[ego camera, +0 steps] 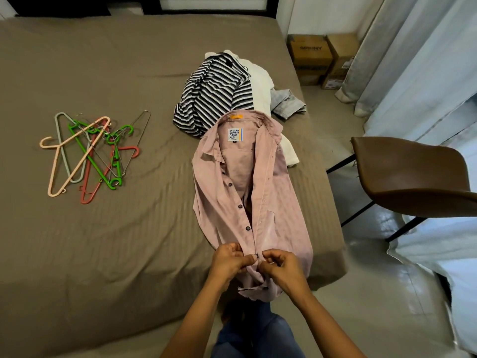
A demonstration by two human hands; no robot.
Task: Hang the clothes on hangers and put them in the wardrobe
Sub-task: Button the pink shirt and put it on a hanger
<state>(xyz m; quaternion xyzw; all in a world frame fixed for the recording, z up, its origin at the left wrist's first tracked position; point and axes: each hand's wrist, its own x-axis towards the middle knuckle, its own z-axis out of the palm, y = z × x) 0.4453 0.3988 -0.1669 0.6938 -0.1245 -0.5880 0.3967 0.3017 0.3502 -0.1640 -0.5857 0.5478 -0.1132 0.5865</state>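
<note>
So the pink shirt is laid out on the bed, collar away from me. My left hand and right hand both pinch its placket at a lower button. Hangers are piled well off left.

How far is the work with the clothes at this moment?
Nothing looks finished: no garment is on a hanger, and no wardrobe is in view. In hand: the left hand and right hand pinch the pink shirt at a lower button, near the bed's edge. Left: the striped shirt, the white garment and the grey one lie piled, and the hangers lie unused.
</note>
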